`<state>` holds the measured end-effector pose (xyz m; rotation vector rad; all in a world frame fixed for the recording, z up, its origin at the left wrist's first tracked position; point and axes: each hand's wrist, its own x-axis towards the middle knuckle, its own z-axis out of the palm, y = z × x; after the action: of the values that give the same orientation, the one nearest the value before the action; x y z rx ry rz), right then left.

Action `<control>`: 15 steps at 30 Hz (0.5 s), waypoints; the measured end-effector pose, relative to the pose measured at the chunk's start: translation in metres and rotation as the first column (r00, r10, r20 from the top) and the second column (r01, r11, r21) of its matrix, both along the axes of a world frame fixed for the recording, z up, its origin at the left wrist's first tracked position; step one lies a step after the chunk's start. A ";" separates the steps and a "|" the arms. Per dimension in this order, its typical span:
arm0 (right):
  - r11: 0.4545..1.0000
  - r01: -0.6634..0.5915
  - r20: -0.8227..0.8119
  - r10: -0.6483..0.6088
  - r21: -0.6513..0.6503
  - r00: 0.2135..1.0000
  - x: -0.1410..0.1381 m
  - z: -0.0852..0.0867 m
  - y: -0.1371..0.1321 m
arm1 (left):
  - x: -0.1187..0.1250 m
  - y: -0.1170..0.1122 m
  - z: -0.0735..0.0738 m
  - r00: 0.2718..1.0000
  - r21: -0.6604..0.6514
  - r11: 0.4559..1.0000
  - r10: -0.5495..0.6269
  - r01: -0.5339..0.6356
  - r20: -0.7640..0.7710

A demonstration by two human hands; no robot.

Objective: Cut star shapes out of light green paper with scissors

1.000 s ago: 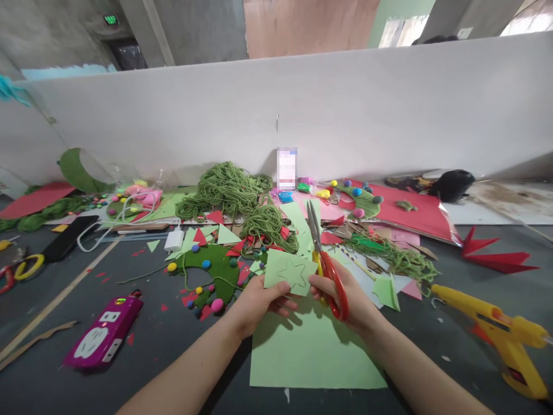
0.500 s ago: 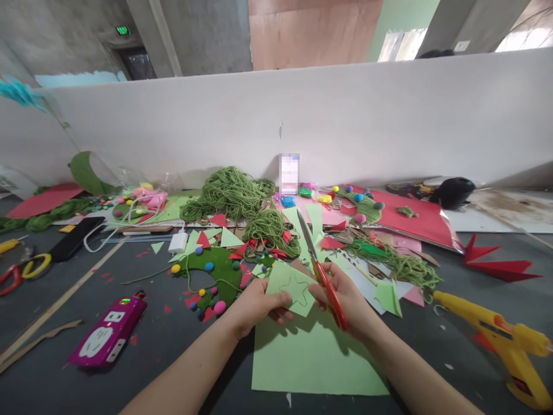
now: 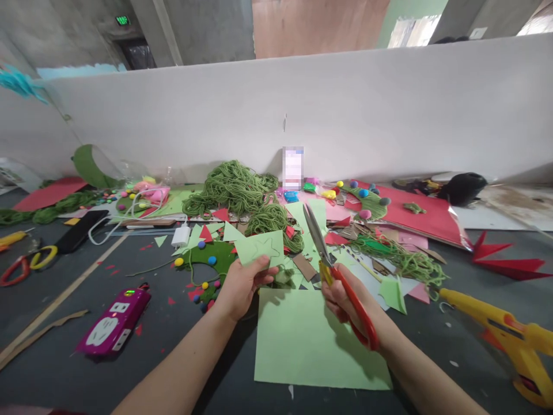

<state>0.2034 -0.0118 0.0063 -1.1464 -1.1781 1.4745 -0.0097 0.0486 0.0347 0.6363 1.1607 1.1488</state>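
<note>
One star-marked paper in L hand; R hand grips scissors.

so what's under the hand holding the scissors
A big green paper sheet lies flat on the dark surface below the right hand and scissors, partly in their shadow. Anything beneath the sheet is covered.

Two pairs of scissors: red-handled scissors and left-edge scissors. One glue gun, one power strip, one star-marked paper, one green sheet.
</note>
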 end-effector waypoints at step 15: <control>0.942 0.007 -0.037 -0.020 -0.336 0.999 0.000 0.028 -0.081 | -0.011 -0.001 0.012 0.971 0.147 0.960 -0.231 0.237 -0.059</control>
<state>0.2038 -0.0929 0.0342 -1.3415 -0.9095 1.7250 -0.0207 0.0473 0.0462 0.8952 1.0069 1.0322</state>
